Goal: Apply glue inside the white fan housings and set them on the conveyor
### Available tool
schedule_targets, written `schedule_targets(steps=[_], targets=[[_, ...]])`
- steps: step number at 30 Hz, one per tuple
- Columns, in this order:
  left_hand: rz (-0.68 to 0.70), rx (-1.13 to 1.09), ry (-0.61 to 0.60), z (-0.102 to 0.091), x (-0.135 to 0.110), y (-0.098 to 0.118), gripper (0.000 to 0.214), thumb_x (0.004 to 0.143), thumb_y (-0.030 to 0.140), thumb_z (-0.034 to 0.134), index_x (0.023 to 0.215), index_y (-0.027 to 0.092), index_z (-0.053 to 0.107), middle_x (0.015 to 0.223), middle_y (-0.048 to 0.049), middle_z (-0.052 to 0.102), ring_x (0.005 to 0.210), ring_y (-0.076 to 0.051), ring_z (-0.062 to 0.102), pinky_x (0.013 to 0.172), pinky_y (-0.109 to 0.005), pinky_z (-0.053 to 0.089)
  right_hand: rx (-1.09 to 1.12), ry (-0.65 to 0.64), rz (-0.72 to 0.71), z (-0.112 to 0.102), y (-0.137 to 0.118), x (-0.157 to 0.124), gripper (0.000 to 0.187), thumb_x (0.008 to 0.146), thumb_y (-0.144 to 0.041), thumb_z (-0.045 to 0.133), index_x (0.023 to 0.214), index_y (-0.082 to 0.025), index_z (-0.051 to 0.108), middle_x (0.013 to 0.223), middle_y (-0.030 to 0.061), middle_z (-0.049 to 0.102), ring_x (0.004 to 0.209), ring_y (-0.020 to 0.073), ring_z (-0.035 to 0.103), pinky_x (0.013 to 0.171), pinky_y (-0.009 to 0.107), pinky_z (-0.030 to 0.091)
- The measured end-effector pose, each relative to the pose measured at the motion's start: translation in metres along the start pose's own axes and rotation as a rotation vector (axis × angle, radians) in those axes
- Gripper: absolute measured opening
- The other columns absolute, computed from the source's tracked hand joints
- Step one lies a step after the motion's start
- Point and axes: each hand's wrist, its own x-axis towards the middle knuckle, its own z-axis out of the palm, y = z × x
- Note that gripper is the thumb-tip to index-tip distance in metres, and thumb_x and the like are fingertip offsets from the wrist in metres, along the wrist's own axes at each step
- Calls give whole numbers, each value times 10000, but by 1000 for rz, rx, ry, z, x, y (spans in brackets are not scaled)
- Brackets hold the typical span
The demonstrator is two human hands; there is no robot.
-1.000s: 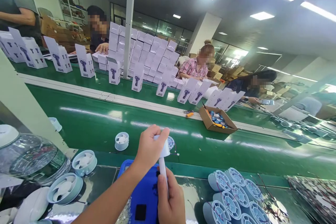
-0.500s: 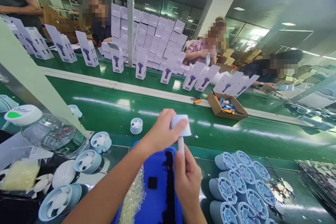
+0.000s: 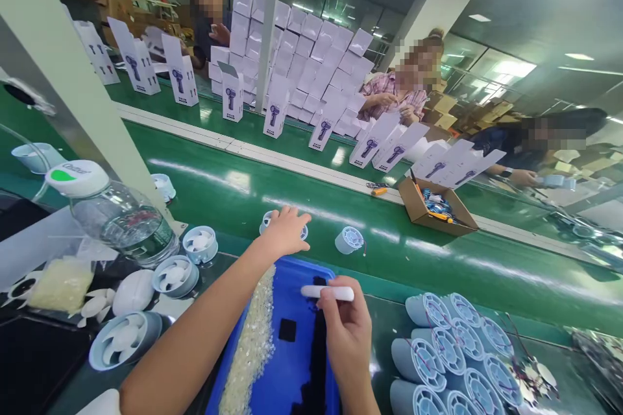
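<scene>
My left hand (image 3: 287,232) reaches over the green belt with its fingers spread. Beneath it, partly hidden, is a light blue ring with white fan blades (image 3: 265,222); whether I touch it cannot be made out. A white, round-ended stick (image 3: 327,293) lies crosswise in the closed fingers of my right hand (image 3: 348,324), above a blue tray (image 3: 296,369). To the right of my left hand, a light blue cylindrical housing (image 3: 349,240) with a short red wire sits on the belt. Clear beads (image 3: 250,350) and small black pieces (image 3: 318,343) lie inside the tray.
Several light blue housings (image 3: 452,343) stand grouped at the right. On the left are a large water bottle (image 3: 131,220) and more fan rings (image 3: 175,275). Printed boxes (image 3: 324,130) and a carton of tools (image 3: 438,207) line the far side, where several people work.
My left hand has let go of the light blue housing, which now rests on the belt, and moved left to the fan ring. My right hand's stick has tipped from upright to level.
</scene>
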Motion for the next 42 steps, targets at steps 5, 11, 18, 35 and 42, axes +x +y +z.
schedule_targets(steps=[5, 11, 18, 35, 42], targets=[[-107, -76, -75, -12, -4, -20, 689, 535, 418, 720, 1188, 264, 562, 1321, -121, 503, 1201, -404, 405, 970, -556, 289, 27, -212, 41, 12, 11, -1, 246, 885, -416, 513, 966, -194, 577, 886, 56, 630, 676, 161, 635, 642, 314, 544], [-184, -319, -18, -20, -5, -35, 241, 580, 266, 663, 811, 213, 707, 920, -95, 667, 719, -238, 617, 688, -334, 447, -16, -267, 68, 14, 15, -1, 278, 888, -449, 502, 978, -195, 568, 860, 57, 643, 702, 182, 643, 667, 344, 546], [-215, -380, 225, -31, -7, -36, 249, 690, 345, 582, 880, 230, 695, 1008, -101, 632, 821, -236, 586, 708, -317, 432, -107, -226, 38, 14, 15, -1, 233, 902, -405, 490, 948, -186, 558, 787, 40, 633, 655, 165, 622, 613, 296, 528], [-182, -1084, 377, -47, -11, -16, 375, 691, 436, 671, 1011, 246, 620, 1042, -57, 609, 708, -145, 607, 615, -270, 491, -417, -26, -187, -4, 7, 5, 168, 887, -325, 520, 785, -192, 524, 652, -19, 562, 569, 124, 541, 556, 231, 428], [-181, -1090, 351, -45, -11, -9, 398, 693, 441, 684, 1029, 255, 582, 1062, -55, 603, 657, -131, 609, 607, -283, 496, -384, -161, -191, -5, 6, 6, 133, 884, -298, 521, 796, -200, 536, 674, -24, 538, 593, 121, 521, 571, 229, 432]])
